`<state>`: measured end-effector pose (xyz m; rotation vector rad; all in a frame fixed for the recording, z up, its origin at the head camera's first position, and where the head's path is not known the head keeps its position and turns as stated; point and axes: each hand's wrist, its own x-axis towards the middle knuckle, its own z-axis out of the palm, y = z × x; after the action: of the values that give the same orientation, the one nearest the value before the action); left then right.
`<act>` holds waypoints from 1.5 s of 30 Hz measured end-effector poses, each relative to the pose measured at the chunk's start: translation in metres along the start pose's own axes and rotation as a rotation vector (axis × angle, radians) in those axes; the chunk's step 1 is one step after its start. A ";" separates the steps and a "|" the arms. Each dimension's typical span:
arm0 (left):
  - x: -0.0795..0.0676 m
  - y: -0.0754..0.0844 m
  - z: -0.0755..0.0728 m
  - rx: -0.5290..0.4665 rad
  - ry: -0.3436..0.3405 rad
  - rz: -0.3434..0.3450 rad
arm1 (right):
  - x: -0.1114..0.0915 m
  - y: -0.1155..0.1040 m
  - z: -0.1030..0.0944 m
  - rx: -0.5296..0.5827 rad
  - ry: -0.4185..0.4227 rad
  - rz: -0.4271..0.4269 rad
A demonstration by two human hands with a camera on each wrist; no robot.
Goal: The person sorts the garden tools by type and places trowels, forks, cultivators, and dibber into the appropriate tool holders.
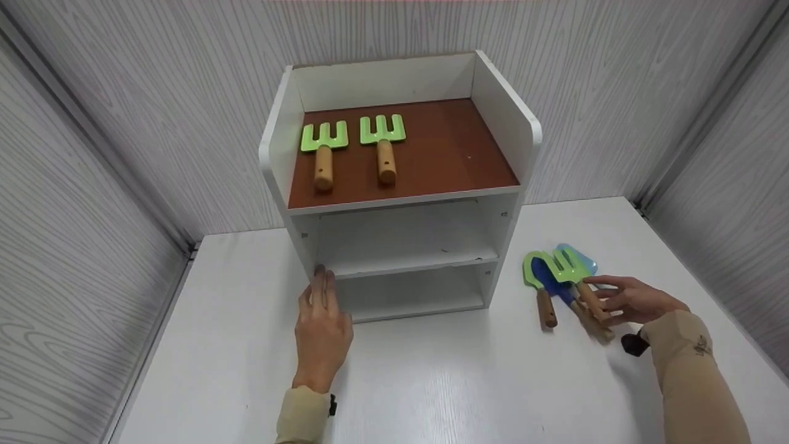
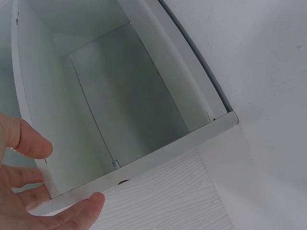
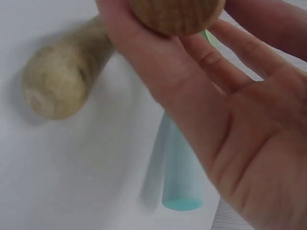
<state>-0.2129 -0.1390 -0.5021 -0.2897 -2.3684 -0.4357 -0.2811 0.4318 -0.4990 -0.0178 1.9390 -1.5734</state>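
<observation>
Right hand pinching fork by wooden handle. Blue trowel lying under fork, green trowel just left of grip. Left hand touching shelf, fingers extending straight. Second fork, third fork lying atop shelf, farther left of grip.

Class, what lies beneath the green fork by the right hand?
A blue tool and a light-blue tool show partly beneath the green fork; what its head covers is hidden.

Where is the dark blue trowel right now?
In the head view, the dark blue trowel lies right of the white shelf unit, overlapping the green trowel and partly covered by the green hand fork at the person's right hand.
</observation>
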 end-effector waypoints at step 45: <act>0.000 -0.002 0.002 0.024 0.016 0.024 | -0.003 -0.002 0.045 0.152 0.005 -0.428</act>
<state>-0.2143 -0.1397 -0.5043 -0.3023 -2.3504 -0.3966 -0.2581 0.3928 -0.4997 -0.3880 1.8985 -1.9922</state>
